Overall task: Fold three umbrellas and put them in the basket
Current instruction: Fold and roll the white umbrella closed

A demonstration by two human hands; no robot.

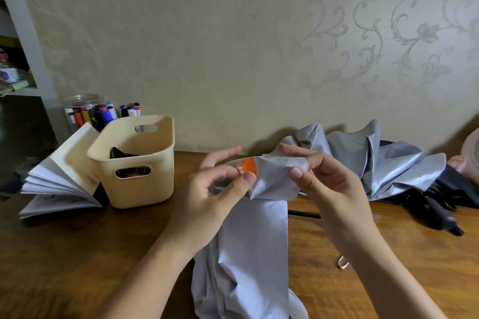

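You are looking down at a wooden tabletop (77, 241) set against a patterned wall, with both hands raised over a grey umbrella (248, 254) whose loose canopy hangs from your fingers down toward you. The main risk is the slippery fabric: if either pinch slackens, the pleat you are gathering will likely fall open and the folds will bunch unevenly, leaving a bundle too bulky to wrap. Pulling too hard near the orange tab (247, 166) could also twist the cloth off line. Your left hand (215, 189) is closed in a thumb-and-fingertip grip on the canopy right at that orange tab, its other fingers spread loosely behind. Your right hand (318, 176) is likewise closed, pinching a fold of grey cloth between thumb and forefinger just beside the left, the remaining fingers curled. A second umbrella (388, 163), silver outside and black within, lies half-collapsed on the tabletop to your right, its black handle (438, 217) pointing toward the right edge; it looks not yet folded. The cream basket (160, 142) stands to your left, well apart from your hands, with something dark inside, possibly an umbrella already stowed, though you cannot tell. An open book (62, 179) leans beside the basket, and a jar of markers (85, 111) stands behind it.
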